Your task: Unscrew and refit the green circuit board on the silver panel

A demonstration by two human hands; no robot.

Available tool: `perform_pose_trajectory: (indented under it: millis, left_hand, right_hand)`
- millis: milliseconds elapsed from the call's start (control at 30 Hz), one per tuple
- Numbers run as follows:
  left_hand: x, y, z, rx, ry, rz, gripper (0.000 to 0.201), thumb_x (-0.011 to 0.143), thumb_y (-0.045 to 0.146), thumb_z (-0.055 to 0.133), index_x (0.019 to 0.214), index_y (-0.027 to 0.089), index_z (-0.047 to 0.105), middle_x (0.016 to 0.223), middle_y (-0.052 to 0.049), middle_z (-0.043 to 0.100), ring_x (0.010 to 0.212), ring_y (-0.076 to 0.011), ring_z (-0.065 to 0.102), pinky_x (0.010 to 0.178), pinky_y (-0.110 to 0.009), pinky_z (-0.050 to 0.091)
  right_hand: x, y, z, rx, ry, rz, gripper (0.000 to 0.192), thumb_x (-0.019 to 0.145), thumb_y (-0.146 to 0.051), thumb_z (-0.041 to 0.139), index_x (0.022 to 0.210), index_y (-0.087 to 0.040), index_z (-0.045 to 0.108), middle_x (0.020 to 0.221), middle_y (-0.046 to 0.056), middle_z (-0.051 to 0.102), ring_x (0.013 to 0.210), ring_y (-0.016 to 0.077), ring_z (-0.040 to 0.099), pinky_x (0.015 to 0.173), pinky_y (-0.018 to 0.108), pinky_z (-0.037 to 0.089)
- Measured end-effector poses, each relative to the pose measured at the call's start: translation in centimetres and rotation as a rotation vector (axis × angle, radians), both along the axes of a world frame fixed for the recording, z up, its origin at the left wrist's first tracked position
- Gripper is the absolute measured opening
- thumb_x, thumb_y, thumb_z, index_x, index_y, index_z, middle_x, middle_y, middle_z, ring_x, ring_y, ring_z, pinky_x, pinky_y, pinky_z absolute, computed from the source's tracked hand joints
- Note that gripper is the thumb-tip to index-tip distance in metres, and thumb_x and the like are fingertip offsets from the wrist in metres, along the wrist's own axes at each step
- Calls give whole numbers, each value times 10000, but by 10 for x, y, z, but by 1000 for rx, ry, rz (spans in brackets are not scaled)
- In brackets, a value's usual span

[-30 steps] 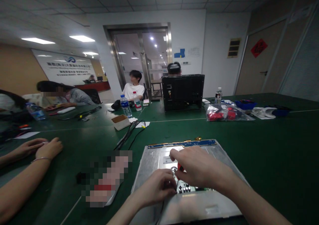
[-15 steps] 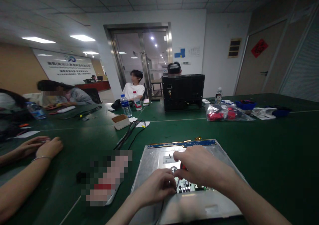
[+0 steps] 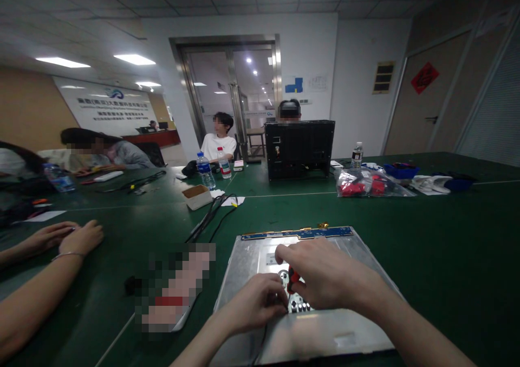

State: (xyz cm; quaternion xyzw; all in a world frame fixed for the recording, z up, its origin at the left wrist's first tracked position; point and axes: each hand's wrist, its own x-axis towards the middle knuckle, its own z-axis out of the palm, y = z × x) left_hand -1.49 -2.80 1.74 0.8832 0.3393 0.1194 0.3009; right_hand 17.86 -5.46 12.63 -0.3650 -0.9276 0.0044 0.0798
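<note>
A silver metal panel (image 3: 244, 259), apparently the back of a display, lies flat in front of me. Along its far edge runs a blue circuit strip (image 3: 284, 235). Closed around a red and black screwdriver handle (image 3: 292, 280), my right hand (image 3: 325, 269) is above a circuit board (image 3: 299, 304) on the panel. My left hand (image 3: 260, 302) rests at the board's left side with curled fingertips beside the tool's lower end. What those fingers pinch is hidden. A dark cable (image 3: 262, 345) runs down from under my left hand.
A pixelated flat object (image 3: 179, 291) lies left of the panel. Beyond are black cables (image 3: 207, 221), a small box (image 3: 197, 197), bottles (image 3: 206, 170), a black monitor casing (image 3: 299, 150) and a plastic bag with red items (image 3: 365, 183). Another person's hands (image 3: 77, 240) are at the left.
My right hand has shifted slightly left and turned, so more of the red and black handle shows. My left hand stays almost where it was.
</note>
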Motion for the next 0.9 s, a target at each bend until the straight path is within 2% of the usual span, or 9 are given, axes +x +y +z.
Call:
perform_pose_trajectory:
  millis: [200,367,467,600,733,900]
  left_hand:
    - [0,-1,2,-2,-41,27,106,710,124,617,796,173,653,810,-6,637,739,-163,570,638,-224,419]
    - [1,-3,2,-20,-48,18,132,725,86,586,794,163,668,915,-22,653,775,-157,577,660,-220,429]
    - [1,-2,0,-26,-45,9,131,710,77,595,783,163,663,875,-8,649,753,-153,571,645,-214,427]
    - [0,0,0,-19,-56,-1,83,745,126,602,778,168,665,835,-6,642,750,-159,574,638,-215,421]
    - [0,0,2,-23,-50,-7,140,726,103,605,824,180,668,876,-7,651,798,-170,585,686,-228,431]
    - [-1,0,0,-42,-26,8,130,712,70,592,769,168,656,882,-4,649,808,-168,584,687,-224,428]
  right_hand:
    - [-1,1,-3,-50,14,-96,339,805,-485,580,991,-202,605,788,61,701,735,242,653,516,280,295]
    - [-4,2,-2,-17,1,-107,271,900,-393,454,1025,-197,594,778,68,700,697,229,646,518,281,297]
    - [-4,0,1,-42,19,-56,285,851,-308,502,1098,-171,535,835,79,702,709,220,638,523,278,291]
    - [-2,-2,2,-47,40,37,289,804,-296,536,1062,-166,524,864,78,696,721,213,629,520,276,286]
    - [-3,2,-2,-28,8,-71,302,851,-434,514,1014,-186,573,803,72,698,716,227,636,539,277,317]
    - [-4,3,-2,-14,-3,-82,252,859,-382,508,1018,-204,590,802,54,700,725,229,643,536,276,319]
